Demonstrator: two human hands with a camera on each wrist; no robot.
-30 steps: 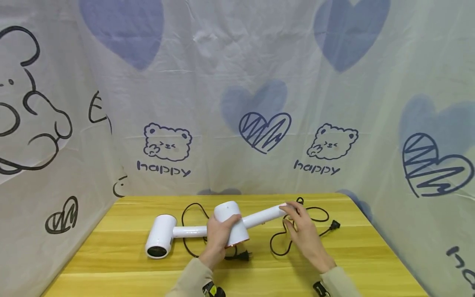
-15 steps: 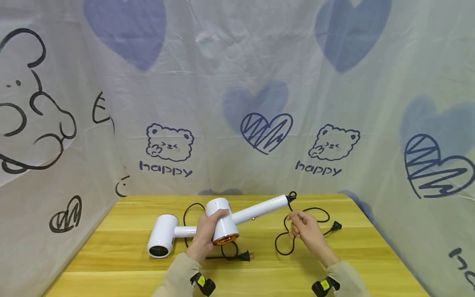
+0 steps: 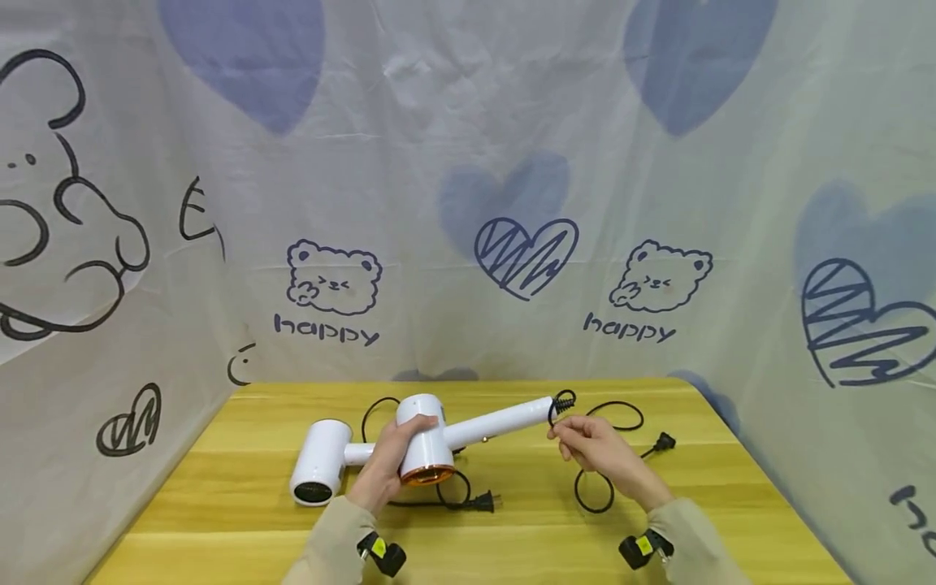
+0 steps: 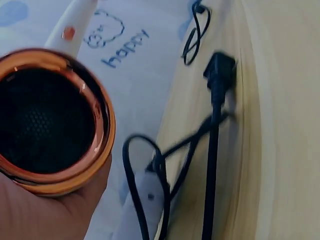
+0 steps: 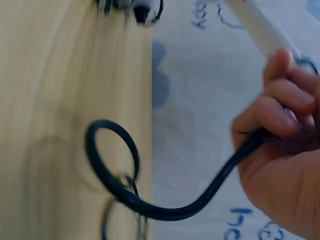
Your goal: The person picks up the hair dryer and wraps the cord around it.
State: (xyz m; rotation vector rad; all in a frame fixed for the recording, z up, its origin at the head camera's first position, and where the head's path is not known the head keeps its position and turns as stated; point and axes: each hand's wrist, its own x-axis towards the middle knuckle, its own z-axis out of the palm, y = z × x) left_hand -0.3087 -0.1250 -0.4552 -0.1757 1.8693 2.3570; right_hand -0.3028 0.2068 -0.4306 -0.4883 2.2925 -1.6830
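Note:
My left hand grips a white hair dryer round its barrel, the copper-rimmed outlet turned down toward me. Its handle points right and slightly up. From the handle's end a black cord loops down to my right hand, whose curled fingers and thumb pinch it just below the handle tip. In the right wrist view the cord runs out of the fist and hangs in a loop. Left of my left hand, a second white hair dryer lies on the table, part of its handle hidden behind that hand.
The second dryer's cord ends in a black plug at the middle of the wooden table. Another black plug, on the held dryer's cord, lies at the right. A patterned white curtain encloses the table behind and at both sides.
My right hand has left the dryer's handle end and taken hold of the cord, lifting a loop of it. The left hand has shifted left with the dryer, turning its outlet toward me.

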